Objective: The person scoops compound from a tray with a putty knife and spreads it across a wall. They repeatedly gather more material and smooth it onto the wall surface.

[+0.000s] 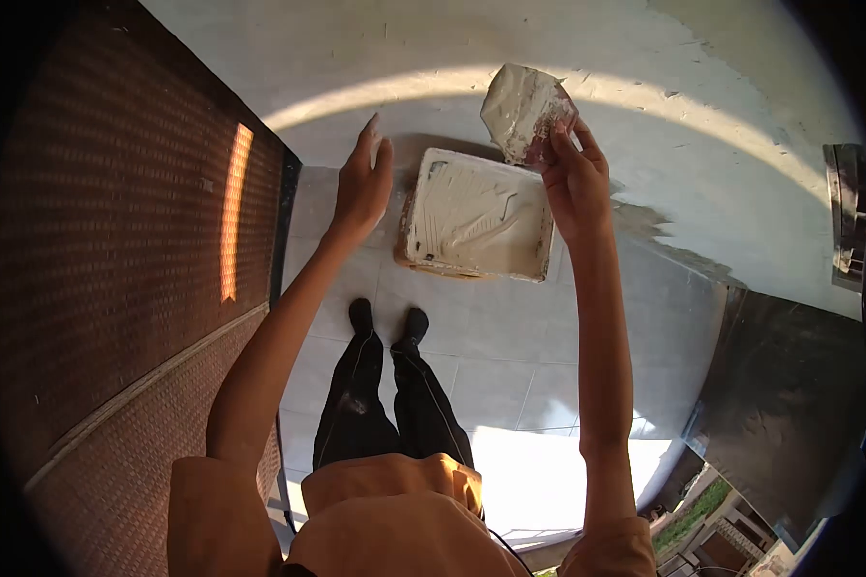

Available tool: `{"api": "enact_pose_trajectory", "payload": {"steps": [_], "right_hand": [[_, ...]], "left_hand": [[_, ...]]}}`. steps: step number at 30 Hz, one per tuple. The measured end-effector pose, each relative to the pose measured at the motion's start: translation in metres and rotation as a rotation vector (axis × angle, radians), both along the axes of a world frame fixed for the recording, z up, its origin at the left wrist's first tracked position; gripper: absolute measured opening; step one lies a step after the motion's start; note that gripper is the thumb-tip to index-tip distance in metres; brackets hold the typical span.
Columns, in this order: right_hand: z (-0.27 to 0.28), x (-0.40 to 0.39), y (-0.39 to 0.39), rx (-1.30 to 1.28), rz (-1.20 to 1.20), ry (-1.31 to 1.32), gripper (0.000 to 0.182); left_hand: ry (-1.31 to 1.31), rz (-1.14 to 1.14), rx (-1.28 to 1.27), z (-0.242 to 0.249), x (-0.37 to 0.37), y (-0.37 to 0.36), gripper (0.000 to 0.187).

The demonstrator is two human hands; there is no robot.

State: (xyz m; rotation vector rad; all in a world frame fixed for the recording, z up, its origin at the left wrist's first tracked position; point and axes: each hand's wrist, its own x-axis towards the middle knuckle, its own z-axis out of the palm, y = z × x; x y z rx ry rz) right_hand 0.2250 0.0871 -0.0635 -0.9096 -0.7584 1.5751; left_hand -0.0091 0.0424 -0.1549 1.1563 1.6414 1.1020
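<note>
My right hand (575, 178) grips a flat, angular piece smeared with off-white paste (522, 108) by its lower right edge, with the thumb on its near face. Its exact kind is hard to make out under the coating. It is raised in front of the wall, over the upper right corner of a paint tray (547, 260). The tray, with crusted edges, holds thick cream-coloured paste (491, 216) marked with ridges. To the left of the tray, my left hand (364, 183) is in the air with fingers stretched out and nothing in it.
A pale wall (722, 183) with rough patches rises ahead. On the left stands a brown woven panel (144, 221). Grey floor tiles (491, 332) lie around my feet. At the right are a dark panel (779, 413) and a small dark-framed opening (847, 216).
</note>
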Motion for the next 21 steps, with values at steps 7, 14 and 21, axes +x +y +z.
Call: {"api": "enact_pose_trajectory", "payload": {"steps": [7, 14, 21], "right_hand": [[0.178, -0.023, 0.012, 0.358, -0.097, 0.049, 0.025], [0.313, -0.029, 0.005, 0.6, -0.155, 0.084, 0.025], [0.388, -0.028, 0.0, 0.682, -0.25, 0.102, 0.025]], "left_hand": [[0.472, -0.058, 0.789, 0.21, -0.036, 0.074, 0.049], [0.74, -0.037, 1.082, 0.397, -0.058, 0.089, 0.06], [0.856, 0.122, 1.474, 0.48, -0.05, 0.107, 0.048]]}}
